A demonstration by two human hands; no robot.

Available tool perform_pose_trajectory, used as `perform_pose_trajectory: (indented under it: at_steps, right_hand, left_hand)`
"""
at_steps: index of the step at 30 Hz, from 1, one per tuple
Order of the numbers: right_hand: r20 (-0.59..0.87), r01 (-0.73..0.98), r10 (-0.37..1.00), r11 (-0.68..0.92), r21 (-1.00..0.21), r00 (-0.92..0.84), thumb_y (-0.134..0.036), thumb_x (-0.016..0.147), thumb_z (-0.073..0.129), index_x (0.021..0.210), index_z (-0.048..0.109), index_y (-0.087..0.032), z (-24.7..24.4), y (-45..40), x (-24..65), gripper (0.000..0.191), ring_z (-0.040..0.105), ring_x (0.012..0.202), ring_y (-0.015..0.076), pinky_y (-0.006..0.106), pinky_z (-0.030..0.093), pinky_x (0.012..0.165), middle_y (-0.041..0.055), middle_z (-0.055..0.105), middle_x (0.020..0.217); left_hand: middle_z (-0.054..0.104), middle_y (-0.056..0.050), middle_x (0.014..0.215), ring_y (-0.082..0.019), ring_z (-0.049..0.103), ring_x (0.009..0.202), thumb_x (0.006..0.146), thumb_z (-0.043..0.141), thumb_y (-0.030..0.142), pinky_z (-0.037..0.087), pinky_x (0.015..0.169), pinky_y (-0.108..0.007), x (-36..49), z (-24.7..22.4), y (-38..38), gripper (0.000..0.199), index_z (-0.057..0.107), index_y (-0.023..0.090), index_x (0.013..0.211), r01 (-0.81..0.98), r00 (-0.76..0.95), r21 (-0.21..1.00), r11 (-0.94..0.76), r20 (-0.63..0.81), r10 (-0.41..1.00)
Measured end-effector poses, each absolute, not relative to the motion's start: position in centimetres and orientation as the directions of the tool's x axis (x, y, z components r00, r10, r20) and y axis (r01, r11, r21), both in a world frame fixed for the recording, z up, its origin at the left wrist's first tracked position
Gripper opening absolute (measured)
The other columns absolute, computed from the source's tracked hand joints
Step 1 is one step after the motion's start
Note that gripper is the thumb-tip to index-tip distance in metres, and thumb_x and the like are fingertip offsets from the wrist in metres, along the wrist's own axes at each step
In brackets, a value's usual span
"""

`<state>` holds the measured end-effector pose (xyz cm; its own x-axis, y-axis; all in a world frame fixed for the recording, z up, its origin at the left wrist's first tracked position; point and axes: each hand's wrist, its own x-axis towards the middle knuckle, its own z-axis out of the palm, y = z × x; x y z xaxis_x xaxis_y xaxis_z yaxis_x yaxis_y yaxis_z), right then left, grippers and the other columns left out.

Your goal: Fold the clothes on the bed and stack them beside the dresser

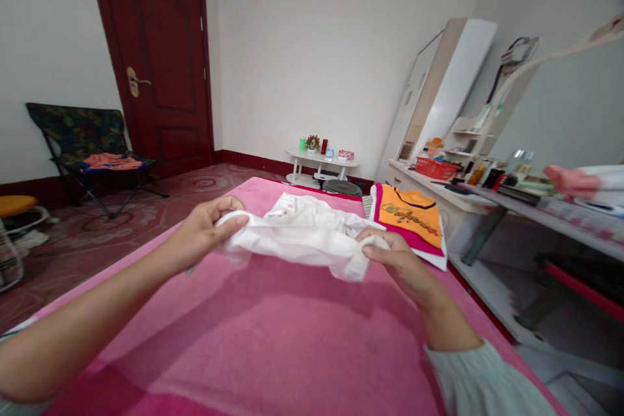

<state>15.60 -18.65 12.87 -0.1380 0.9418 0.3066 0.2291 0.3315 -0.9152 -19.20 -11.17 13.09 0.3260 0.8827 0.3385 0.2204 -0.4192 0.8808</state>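
A white garment (297, 240) stretches between my two hands over the pink bed cover (292, 338). Its near edge is lifted off the bed, while the crumpled far part rests on the cover. My left hand (214, 221) pinches one end between thumb and fingers. At the other end, my right hand (387, 250) grips a bunched corner. What kind of garment it is, I cannot make out. Just beyond my right hand lies a stack of folded clothes with an orange printed shirt (409, 211) on top.
Along the right side stands a dresser holding a red basket (433, 168) and several bottles. A low white table (322, 157) with small items is by the far wall. On the left are a folding chair (92, 149) with clothing on it and a dark red door (160, 58).
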Motion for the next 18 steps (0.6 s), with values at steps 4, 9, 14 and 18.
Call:
perform_pose_trajectory:
  at_steps: [4,9,14,18]
  right_hand:
    - [-0.03,0.268,0.807,0.161,-0.95,-0.59,-0.045,0.071,0.07,0.091,0.069,-0.013,16.7,-21.9,15.1,0.038,0.064,0.07,0.0186,0.025,0.046,0.062,0.006,0.069,0.077]
    - [0.052,0.149,0.907,0.125,-0.981,-0.419,-0.051,0.076,0.064,0.102,0.063,-0.015,13.0,-19.0,14.5,0.044,0.069,0.08,0.0229,0.033,0.051,0.072,0.0132,0.07,0.099]
    - [0.371,0.539,0.866,0.147,-0.83,0.335,-0.035,0.068,0.06,0.078,0.066,-0.015,4.4,-13.7,18.2,0.024,0.065,0.079,0.0238,0.038,0.051,0.075,0.0102,0.068,0.084]
    - [0.507,0.637,0.68,0.075,-0.767,0.53,-0.03,0.063,0.056,0.087,0.066,-0.015,0.3,-12.9,22.5,0.03,0.063,0.083,0.0245,0.044,0.05,0.082,0.0102,0.067,0.092]
  left_hand:
    - [0.063,-0.003,0.066,-0.015,0.054,0.056,0.074,0.064,0.053,0.039,0.048,-0.021,-21.3,15.3,-12.8,0.034,0.066,0.018,0.075,0.403,0.744,0.897,-0.181,-0.206,0.636]
    - [0.071,-0.005,0.087,-0.021,0.065,0.077,0.08,0.055,0.056,0.05,0.068,-0.027,-18.5,13.8,-12.5,0.041,0.07,0.022,0.1,0.509,0.843,0.793,-0.335,-0.38,0.38]
    - [0.066,-0.008,0.112,-0.024,0.061,0.102,0.082,0.055,0.04,0.045,0.091,-0.032,-11.2,8.9,-8.6,0.035,0.066,0.021,0.11,0.471,0.795,0.578,-0.667,0.051,0.605]
    - [0.054,-0.013,0.129,-0.026,0.054,0.116,0.083,0.051,0.032,0.04,0.099,-0.036,-6.6,4.5,-4.9,0.045,0.055,0.018,0.125,0.64,0.664,0.358,-0.68,0.188,0.724]
